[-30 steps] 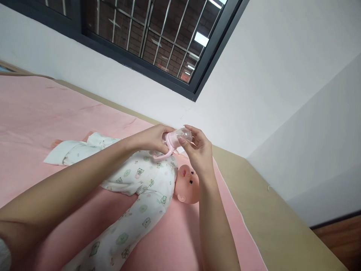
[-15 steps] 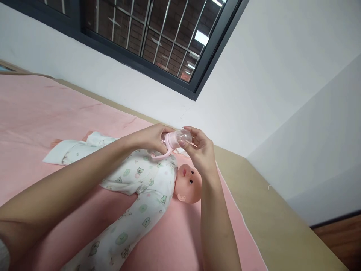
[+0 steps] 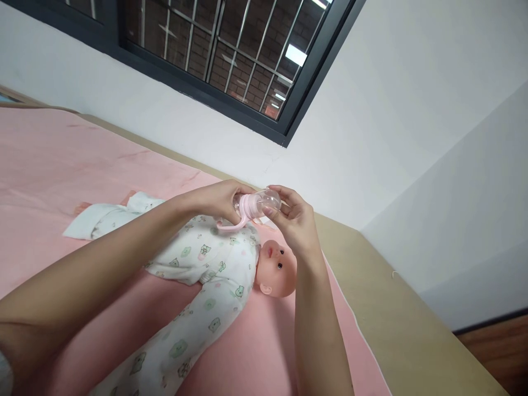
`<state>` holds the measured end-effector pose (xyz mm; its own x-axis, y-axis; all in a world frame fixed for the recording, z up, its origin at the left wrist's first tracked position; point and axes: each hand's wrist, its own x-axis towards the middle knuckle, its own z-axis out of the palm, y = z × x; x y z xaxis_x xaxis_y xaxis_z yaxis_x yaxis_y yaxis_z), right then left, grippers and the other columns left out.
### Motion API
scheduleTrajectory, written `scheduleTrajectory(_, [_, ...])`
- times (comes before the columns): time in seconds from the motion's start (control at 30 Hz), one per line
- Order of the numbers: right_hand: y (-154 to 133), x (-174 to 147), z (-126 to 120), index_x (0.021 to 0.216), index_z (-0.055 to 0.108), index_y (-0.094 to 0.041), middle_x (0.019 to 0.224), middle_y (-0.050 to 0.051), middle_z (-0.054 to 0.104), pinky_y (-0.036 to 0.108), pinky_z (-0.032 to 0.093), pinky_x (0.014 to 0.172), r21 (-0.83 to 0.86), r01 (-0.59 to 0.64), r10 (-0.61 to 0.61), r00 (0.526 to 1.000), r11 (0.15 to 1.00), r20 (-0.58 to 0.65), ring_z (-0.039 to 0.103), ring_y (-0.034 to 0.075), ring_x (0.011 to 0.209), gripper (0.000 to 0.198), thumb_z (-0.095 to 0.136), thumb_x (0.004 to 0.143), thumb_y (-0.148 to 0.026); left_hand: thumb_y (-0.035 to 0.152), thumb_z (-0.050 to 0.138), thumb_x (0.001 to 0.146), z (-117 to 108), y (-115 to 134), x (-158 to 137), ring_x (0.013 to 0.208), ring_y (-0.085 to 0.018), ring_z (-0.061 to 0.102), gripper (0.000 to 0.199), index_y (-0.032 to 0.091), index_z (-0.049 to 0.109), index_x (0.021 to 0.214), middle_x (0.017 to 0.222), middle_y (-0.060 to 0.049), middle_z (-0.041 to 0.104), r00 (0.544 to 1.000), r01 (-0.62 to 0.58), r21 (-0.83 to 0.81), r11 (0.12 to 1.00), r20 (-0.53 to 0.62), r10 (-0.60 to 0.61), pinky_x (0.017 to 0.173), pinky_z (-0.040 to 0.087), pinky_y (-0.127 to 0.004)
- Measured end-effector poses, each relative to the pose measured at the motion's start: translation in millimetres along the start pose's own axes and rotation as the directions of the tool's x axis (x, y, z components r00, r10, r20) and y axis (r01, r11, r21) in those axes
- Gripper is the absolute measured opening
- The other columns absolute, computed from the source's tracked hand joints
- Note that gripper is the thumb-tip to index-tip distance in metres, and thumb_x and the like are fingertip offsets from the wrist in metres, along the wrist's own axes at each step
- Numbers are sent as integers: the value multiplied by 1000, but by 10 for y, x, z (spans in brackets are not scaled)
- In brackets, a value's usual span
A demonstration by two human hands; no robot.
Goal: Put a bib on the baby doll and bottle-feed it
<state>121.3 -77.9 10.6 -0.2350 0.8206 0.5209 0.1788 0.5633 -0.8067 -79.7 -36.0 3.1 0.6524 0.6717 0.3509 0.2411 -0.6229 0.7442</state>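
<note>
A baby bottle (image 3: 249, 206) with a pink collar and pink handle is held level between both hands, above the doll's chest. My left hand (image 3: 226, 199) is closed around its body, which the fingers partly hide. At the other end, my right hand (image 3: 293, 215) pinches the clear domed cap (image 3: 268, 201) between thumb and fingers. Beneath lies a baby doll (image 3: 277, 269) on its back, face up, in white clothes (image 3: 218, 256) with green animal prints. Its head is close to my right forearm.
A pink sheet (image 3: 53, 165) covers much of the wooden surface (image 3: 396, 297). Behind it rises a white wall (image 3: 330, 159) with a dark-framed, barred window (image 3: 284, 124). A brown wooden panel (image 3: 499, 346) shows at the lower right.
The bottle's pink handle has turned slightly toward the left. The domed cap and my right hand have shifted a little to the right. The doll lies as before.
</note>
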Motion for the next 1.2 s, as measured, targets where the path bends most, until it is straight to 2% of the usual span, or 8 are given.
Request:
scheduleTrajectory(0.13, [18, 19, -24, 110, 65, -27, 119, 5, 67, 38, 58, 91, -6, 22, -22, 999, 1000, -29, 67, 20, 103, 45, 79, 72, -46, 18, 61, 58, 15, 28, 0, 59, -11, 49, 31, 17, 66, 88, 73, 1, 60, 1000, 23, -5, 1000, -14, -23, 50, 32, -21])
scheduleTrajectory(0.33, [70, 65, -331, 119, 60, -27, 128, 7, 64, 40, 51, 100, -125, 103, -136, 947, 987, -292, 63, 21, 114, 48, 75, 76, -44, 23, 67, 58, -40, -22, 13, 63, -14, 54, 33, 16, 65, 90, 73, 0, 63, 979, 150, 85, 985, -150, -137, 51, 34, -23])
scheduleTrajectory(0.43, [277, 123, -608, 123, 61, -25, 128, 8, 64, 41, 51, 99, -159, 16, -80, 912, 987, -402, 63, 22, 113, 55, 75, 73, -43, 25, 67, 59, -75, -57, 15, 67, -17, 56, 35, 16, 64, 92, 75, -1, 63, 962, 191, 151, 970, -227, -155, 54, 35, -24])
scheduleTrajectory(0.57, [912, 150, -939, 126, 62, -16, 119, 13, 69, 42, 51, 96, -160, -248, 157, 887, 956, -434, 64, 24, 108, 62, 72, 68, -32, 32, 68, 60, -97, -100, 23, 85, -23, 61, 51, 16, 63, 108, 97, -6, 68, 943, 229, 189, 955, -285, -170, 67, 43, -27])
scheduleTrajectory(0.67, [1489, 73, -1047, 121, 66, -16, 126, 12, 66, 43, 50, 98, -242, -431, 271, 825, 869, -495, 61, 26, 114, 56, 68, 65, -24, 39, 71, 60, -133, -163, 33, 98, -26, 62, 64, 19, 59, 120, 112, -6, 68, 923, 270, 222, 937, -336, -187, 77, 45, -29])
scheduleTrajectory(0.77, [1899, -45, -1046, 120, 66, -19, 125, 10, 67, 40, 48, 102, -315, -558, 350, 777, 768, -523, 60, 27, 120, 57, 65, 63, -18, 48, 75, 58, -196, -242, 40, 97, -26, 63, 66, 23, 60, 117, 110, -3, 70, 883, 327, 271, 905, -428, -190, 77, 45, -29])
scheduleTrajectory(0.97, [2108, -168, -991, 137, 52, -22, 134, 11, 61, 38, 46, 105, -320, -602, 406, 761, 731, -506, 59, 26, 122, 70, 64, 68, -21, 48, 75, 60, -211, -319, 55, 92, -26, 64, 52, 24, 61, 103, 100, -1, 71, 768, 414, 288, 863, -620, -162, 70, 42, -28])
scheduleTrajectory(1.2, [2241, -210, -975, 154, 24, -18, 151, 19, 42, 44, 40, 110, -222, -579, 422, 761, 784, -494, 46, 31, 137, 99, 70, 72, -49, 51, 77, 54, -176, -696, 262, 93, -27, 64, 53, 22, 62, 96, 99, -3, 71, 750, 461, 205, 863, -610, -256, 72, 45, -30])
